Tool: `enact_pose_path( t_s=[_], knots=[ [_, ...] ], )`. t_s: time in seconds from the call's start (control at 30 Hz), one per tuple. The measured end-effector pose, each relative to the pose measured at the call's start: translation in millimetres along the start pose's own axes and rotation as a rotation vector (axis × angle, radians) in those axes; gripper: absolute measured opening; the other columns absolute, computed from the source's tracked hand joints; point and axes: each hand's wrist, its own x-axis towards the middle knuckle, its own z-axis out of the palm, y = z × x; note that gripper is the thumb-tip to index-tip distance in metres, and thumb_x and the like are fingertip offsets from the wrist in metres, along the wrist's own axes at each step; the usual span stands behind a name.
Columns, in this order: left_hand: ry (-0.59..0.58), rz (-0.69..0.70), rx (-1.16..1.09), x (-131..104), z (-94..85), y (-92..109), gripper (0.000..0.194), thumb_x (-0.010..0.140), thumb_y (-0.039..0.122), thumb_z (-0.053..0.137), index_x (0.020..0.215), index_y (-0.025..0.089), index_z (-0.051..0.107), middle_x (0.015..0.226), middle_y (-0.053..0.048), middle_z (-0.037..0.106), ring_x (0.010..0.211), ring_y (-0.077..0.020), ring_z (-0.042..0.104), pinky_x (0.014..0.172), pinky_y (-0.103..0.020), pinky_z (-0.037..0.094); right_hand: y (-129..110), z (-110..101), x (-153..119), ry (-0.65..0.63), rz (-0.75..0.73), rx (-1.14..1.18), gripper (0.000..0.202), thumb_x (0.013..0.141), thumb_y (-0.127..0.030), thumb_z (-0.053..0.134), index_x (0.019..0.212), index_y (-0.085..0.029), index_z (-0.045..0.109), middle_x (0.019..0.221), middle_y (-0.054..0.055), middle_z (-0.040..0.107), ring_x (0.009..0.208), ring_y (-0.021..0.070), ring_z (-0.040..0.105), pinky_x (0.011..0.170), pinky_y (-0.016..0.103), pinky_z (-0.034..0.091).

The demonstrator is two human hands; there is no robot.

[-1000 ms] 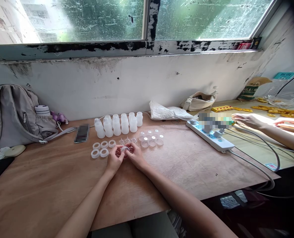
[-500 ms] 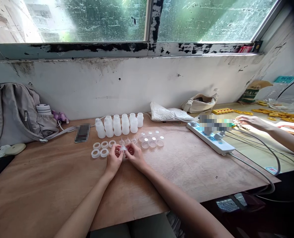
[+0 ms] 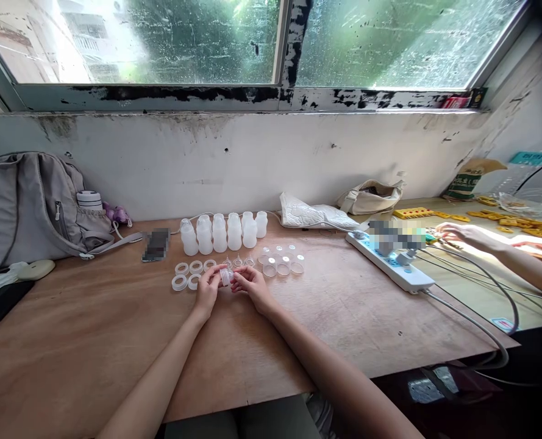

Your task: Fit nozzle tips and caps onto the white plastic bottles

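Observation:
Between my two hands is a clear ridged bottle collar ring [image 3: 225, 277], tilted on its side just above the table. My left hand [image 3: 208, 292] is closed round its left side. The fingers of my right hand [image 3: 251, 288] pinch at its right side; whether a teat sits inside it I cannot tell. Just beyond my fingers stand clear bottle teats [image 3: 238, 262]. Several white collar rings [image 3: 180, 282] lie left of my left hand, partly hidden by it. To the right are clear round caps [image 3: 283, 267]. Behind stand frosted baby bottles [image 3: 219, 233] in rows.
A phone [image 3: 156, 245] and grey backpack [image 3: 37, 207] are at left. At right lies a white power strip [image 3: 389, 262] with cables over the table edge. A white padded pouch [image 3: 316, 214] rests by the wall. Another person's hand [image 3: 458, 231] works near yellow pieces [image 3: 517, 221].
The collar ring has turned from lying flat to sideways between my hands. My right fingers have shifted to its side. The view has moved slightly.

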Motion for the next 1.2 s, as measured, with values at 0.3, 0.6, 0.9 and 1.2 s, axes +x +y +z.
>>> enact_pose_path(
  t_s=[0.3,0.6,0.9,1.2],
  knots=[
    [-0.087,-0.122,-0.067,-5.8,0.6,8.2,0.034,0.069,0.037,0.060,0.094,0.015,0.057,0.088,-0.006,0.060,0.080,-0.0166,0.057,0.059,-0.022,0.048,3.1,-3.8,-2.0,0.113,-0.150,-0.384,0.031,0.072,-0.047,0.054,0.066,-0.017,0.052,0.056,-0.001,0.055,0.041,0.0097,0.049,0.039,0.021,0.039],
    [-0.141,-0.124,-0.093,-11.7,2.3,13.0,0.036,0.064,0.032,0.066,0.095,0.016,0.057,0.091,-0.006,0.058,0.084,-0.0175,0.056,0.064,-0.025,0.049,-4.4,-6.3,-8.1,0.181,-0.283,-0.622,0.036,0.082,-0.046,0.041,0.060,-0.019,0.046,0.051,-0.003,0.047,0.040,0.0092,0.043,0.041,0.021,0.034],
    [-0.007,-0.084,-0.176,-7.4,-4.5,11.4,0.036,0.068,0.035,0.061,0.101,0.019,0.056,0.085,-0.002,0.054,0.076,-0.0117,0.055,0.068,-0.025,0.049,-47.4,-29.7,40.4,0.382,-0.570,-1.005,0.020,0.082,-0.025,0.040,0.094,-0.018,0.054,0.086,0.008,0.054,0.068,0.0162,0.052,0.063,0.029,0.043],
    [0.108,-0.064,-0.290,-1.5,-10.4,8.5,0.036,0.068,0.034,0.063,0.097,0.016,0.051,0.086,-0.004,0.058,0.077,-0.0127,0.059,0.071,-0.027,0.049,-57.3,-56.0,107.8,0.362,-0.346,-1.285,0.034,0.066,-0.018,0.058,0.100,-0.020,0.056,0.104,0.012,0.050,0.091,0.0263,0.050,0.076,0.039,0.040]
  ],
)
